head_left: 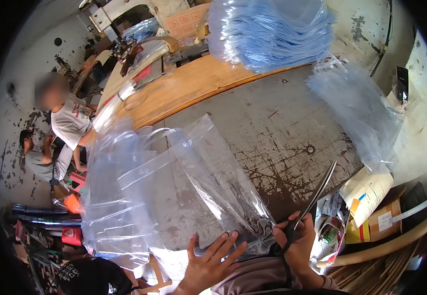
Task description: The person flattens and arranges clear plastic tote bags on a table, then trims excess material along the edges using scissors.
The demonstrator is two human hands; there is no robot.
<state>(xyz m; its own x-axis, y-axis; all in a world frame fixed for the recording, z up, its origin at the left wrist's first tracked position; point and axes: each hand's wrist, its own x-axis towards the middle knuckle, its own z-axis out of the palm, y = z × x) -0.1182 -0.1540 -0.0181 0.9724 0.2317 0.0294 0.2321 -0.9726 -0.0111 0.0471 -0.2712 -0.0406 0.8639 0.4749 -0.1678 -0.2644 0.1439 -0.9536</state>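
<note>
Scratched tabletop (282, 113), blotched wall (39, 42), left grip (213, 263) spread on bag (226, 189), right grip (298, 240) clamped on scissors (317, 195)

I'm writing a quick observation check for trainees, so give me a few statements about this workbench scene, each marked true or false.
1. The right hand holds scissors. True.
2. The left hand grips a bag's handle. False: its fingers are spread at the lower end of a clear plastic bag.
3. A thick stack of bluish plastic lies at the far side of the table. True.
4. The table's grey surface is spotless. False: it is scratched, with dark worn patches.
5. A person in a white shirt shows at the picture's left. True.
</note>
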